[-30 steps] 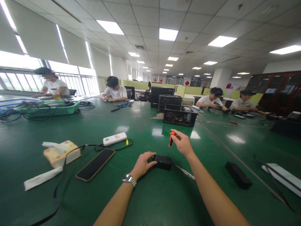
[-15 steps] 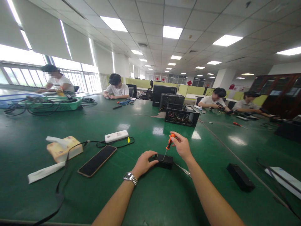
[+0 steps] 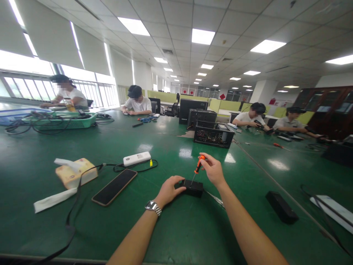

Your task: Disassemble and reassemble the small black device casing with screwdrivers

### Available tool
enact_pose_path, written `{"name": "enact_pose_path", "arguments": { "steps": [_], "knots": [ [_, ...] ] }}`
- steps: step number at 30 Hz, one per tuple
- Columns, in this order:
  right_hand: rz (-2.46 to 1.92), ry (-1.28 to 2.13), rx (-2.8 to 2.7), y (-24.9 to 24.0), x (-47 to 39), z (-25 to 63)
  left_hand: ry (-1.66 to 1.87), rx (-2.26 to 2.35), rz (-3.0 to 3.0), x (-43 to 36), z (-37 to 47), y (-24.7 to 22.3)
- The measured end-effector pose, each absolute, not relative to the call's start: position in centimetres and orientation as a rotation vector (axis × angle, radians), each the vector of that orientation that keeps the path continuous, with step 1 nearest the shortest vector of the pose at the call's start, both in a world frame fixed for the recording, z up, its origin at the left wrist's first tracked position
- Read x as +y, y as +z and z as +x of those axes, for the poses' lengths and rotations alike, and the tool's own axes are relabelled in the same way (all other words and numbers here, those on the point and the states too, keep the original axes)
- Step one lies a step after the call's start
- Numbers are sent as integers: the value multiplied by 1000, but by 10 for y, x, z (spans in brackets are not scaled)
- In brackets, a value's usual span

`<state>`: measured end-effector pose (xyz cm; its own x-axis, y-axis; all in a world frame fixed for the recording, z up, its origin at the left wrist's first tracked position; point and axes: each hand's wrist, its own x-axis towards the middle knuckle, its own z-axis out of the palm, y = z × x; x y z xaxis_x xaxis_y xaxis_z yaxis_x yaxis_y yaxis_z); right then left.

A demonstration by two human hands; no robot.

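A small black box [image 3: 194, 189] lies on the green tabletop in front of me. My left hand [image 3: 168, 190], with a metal watch on the wrist, grips its left end between thumb and fingers. In my right hand [image 3: 213, 170] is an orange and black screwdriver [image 3: 199, 165], pinched by the handle. The screwdriver leans slightly, its thin shaft pointing down and its tip on the top face of the box. What the tip sits in is too small to make out. Pale wires [image 3: 216, 199] run from the box's right side beneath my right forearm.
To the left lie a phone [image 3: 114, 187], a tissue pack [image 3: 82, 178] and a white power strip [image 3: 137, 158] with a black cable. Another black box [image 3: 281, 207] rests at right. Opened computer cases [image 3: 213, 135] stand farther back. Several people sit around the table.
Almost nothing differs. The screwdriver and my right hand have shifted very slightly, with the tip still on the box; my left hand keeps its grip.
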<state>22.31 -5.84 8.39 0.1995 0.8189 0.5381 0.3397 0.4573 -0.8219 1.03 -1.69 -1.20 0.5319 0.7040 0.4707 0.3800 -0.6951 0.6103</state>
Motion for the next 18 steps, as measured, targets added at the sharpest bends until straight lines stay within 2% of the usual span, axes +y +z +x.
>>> {"name": "enact_pose_path", "arguments": {
  "steps": [13, 18],
  "knots": [
    [-1247, 60, -1653, 110, -79, 204, 1011, 884, 2346, -17, 11, -13],
    [-1262, 45, -1741, 120, -80, 207, 1007, 892, 2346, -17, 11, -11]
  ]
}}
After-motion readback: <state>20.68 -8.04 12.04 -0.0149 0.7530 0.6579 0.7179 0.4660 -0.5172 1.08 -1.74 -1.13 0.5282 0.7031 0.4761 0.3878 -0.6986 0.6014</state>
